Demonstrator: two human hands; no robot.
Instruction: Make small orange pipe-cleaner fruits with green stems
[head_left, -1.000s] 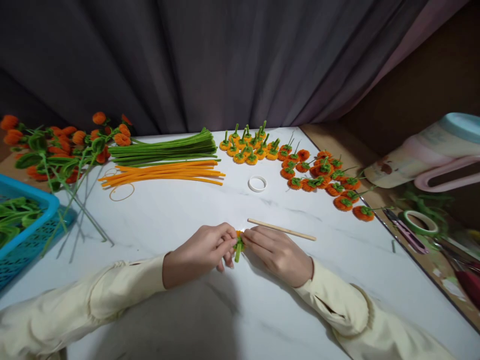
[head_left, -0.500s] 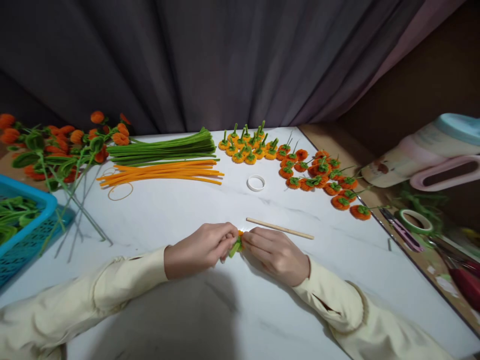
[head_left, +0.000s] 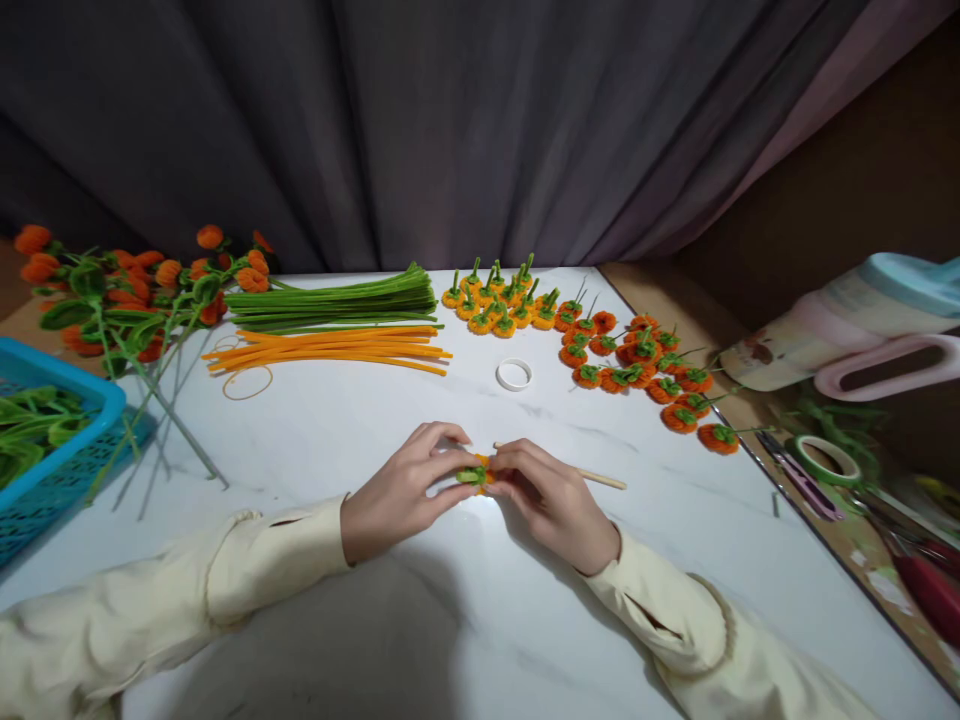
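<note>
Between my hands is a small orange pipe-cleaner pumpkin point(head_left: 482, 474) with a green stem pointing left. My left hand point(head_left: 415, 480) pinches it at the stem side with thumb and forefinger, the other fingers curled above. From the right, my right hand point(head_left: 546, 497) grips its orange body with closed fingertips, hiding part of it. Just behind my right hand lies a thin wooden stick point(head_left: 600, 479), partly covered by the fingers. A white ring point(head_left: 514, 375), perhaps a tape roll, rests farther back on the white marbled table point(head_left: 360, 640).
Orange pipe cleaners point(head_left: 330, 352) and green pipe cleaners point(head_left: 330, 305) lie at the back. Yellow-orange pumpkins point(head_left: 504, 325) and darker orange ones point(head_left: 679, 418) stand to their right. Orange flowers point(head_left: 127, 290) and a blue basket point(head_left: 67, 440) are left; a tumbler point(head_left: 817, 320) and green tape point(head_left: 826, 458) are right.
My left hand's fingers have opened out from a tight curl into a pinch, showing more of the pumpkin. Its green stem has swung from pointing down-left to pointing left. The view has shifted slightly.
</note>
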